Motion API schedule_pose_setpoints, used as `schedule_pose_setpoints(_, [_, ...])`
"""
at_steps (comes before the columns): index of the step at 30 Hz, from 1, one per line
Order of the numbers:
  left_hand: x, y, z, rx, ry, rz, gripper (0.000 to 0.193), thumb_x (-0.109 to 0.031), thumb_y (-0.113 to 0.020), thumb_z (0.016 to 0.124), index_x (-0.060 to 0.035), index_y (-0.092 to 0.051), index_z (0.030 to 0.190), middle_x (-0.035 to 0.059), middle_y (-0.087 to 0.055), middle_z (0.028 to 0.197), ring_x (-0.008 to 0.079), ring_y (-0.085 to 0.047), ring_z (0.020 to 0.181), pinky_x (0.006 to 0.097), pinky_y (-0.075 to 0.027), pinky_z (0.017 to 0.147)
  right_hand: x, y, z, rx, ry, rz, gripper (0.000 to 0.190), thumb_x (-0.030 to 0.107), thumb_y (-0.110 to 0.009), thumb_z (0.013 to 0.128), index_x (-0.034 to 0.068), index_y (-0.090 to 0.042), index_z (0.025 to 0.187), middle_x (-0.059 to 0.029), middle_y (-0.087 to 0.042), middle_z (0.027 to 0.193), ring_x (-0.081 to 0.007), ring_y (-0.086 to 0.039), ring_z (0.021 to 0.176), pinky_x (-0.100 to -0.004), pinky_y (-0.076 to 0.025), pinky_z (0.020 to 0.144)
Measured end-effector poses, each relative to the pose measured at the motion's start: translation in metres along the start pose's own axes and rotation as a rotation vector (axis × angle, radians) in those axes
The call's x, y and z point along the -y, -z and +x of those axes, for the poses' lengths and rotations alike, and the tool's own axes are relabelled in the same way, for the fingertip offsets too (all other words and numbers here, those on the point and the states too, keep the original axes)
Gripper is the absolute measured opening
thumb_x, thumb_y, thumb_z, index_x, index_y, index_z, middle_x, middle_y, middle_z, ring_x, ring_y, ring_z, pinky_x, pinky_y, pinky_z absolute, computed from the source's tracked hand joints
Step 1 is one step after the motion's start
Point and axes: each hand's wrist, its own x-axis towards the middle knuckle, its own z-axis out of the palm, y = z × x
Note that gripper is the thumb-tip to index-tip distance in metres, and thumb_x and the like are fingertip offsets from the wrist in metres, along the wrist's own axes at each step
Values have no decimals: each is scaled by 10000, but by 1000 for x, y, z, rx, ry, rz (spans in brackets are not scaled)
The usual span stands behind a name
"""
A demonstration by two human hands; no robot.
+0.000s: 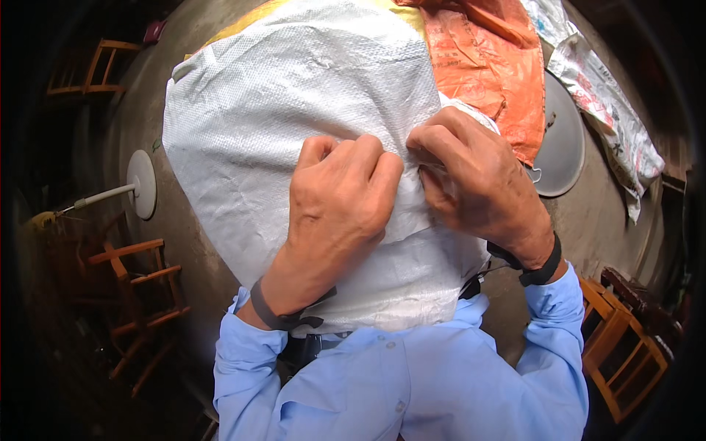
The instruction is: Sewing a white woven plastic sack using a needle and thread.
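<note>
A large white woven plastic sack (265, 110) spreads over my lap and out in front of me. My left hand (342, 193) presses on the middle of it with curled fingers, pinching a fold of the fabric. Close by on the right, my right hand (474, 171) grips a bunched edge of the same sack between thumb and fingers. The fabric is gathered into creases between the two hands. My fingertips are partly hidden, so I cannot tell whether a small item sits between them.
Beyond the sack lie an orange woven sack (469, 60) bearing print and a yellow one (242, 25). A round grey lid or pan (560, 149) and a printed white sack (606, 105) are at right. Wooden chairs (138, 281) and a fan-like stand (143, 184) stand left, another chair (623, 342) right.
</note>
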Motion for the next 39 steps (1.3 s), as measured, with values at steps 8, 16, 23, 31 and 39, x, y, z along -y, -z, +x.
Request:
schedule_pose_setpoints(8, [13, 25, -13, 87, 57, -76, 241, 57, -725, 775, -52, -641, 974, 102, -548, 890, 326, -654, 822, 471, -507, 891, -2, -7, 0, -11, 7, 32, 409, -136, -794, 842, 0, -710, 1219, -148, -705, 1077, -362, -754, 931, -451, -625, 821])
schedule_pose_setpoints(16, [10, 13, -20, 15, 57, -52, 211, 33, -743, 857, -53, -697, 1044, 81, -571, 899, 301, -668, 828, 463, -512, 924, -5, -3, -10, -67, -15, 135, 265, -69, -833, 886, 41, -715, 1097, -133, -692, 1005, -365, -751, 888, -462, -620, 788])
schedule_pose_setpoints(23, [10, 9, -23, -29, 45, -54, 179, 5, -748, 900, -56, -725, 1066, 66, -588, 898, 268, -670, 827, 460, -509, 935, -4, -5, -14, -79, -19, 115, 221, -61, -841, 881, 39, -722, 1037, -125, -692, 982, -340, -748, 861, -438, -605, 764])
schedule_pose_setpoints(31, [8, 3, -20, -69, 33, -6, 152, 7, -745, 871, -69, -624, 923, 67, -532, 854, 268, -639, 783, 447, -516, 884, -1, -8, -15, -118, -70, 95, 211, -49, -842, 851, 35, -722, 1003, -119, -683, 936, -337, -739, 804, -439, -598, 710])
schedule_pose_setpoints(39, [8, 2, -20, -77, 41, -14, 153, 0, -747, 862, -74, -618, 898, 61, -507, 832, 260, -632, 774, 446, -519, 874, 1, 2, -18, -72, -78, -11, 228, -119, -828, 839, 8, -752, 1012, -81, -729, 954, -192, -716, 729, -337, -568, 657])
